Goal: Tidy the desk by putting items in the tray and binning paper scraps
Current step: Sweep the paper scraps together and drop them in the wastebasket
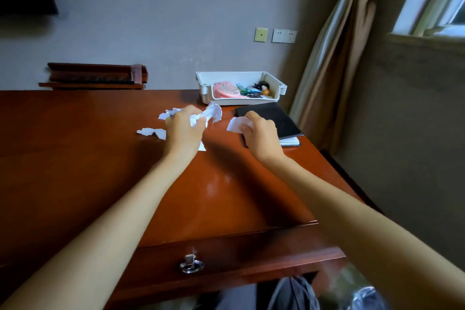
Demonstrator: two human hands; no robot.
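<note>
**Gathering the paper scraps**

On the table (100, 158), torn scraps (151, 131) lie loose just left of the left hand (183, 131), which is curled round a crumpled wad of paper (214, 112). The right hand (260, 134) pinches another white scrap (235, 125) beside the black notebook (274, 118). The tray (241, 74) sits behind, holding small items. It looks best to sweep the loose bits into the wad before lifting, and to squeeze firmly so nothing drops on the way to the bin.

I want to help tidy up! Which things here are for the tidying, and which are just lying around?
For the job: left hand gripping crumpled paper, right hand pinching a scrap, loose scraps, white tray, maybe the black notebook.
Just lying about: wall sockets, curtain, drawer handle, wooden rack.
</note>
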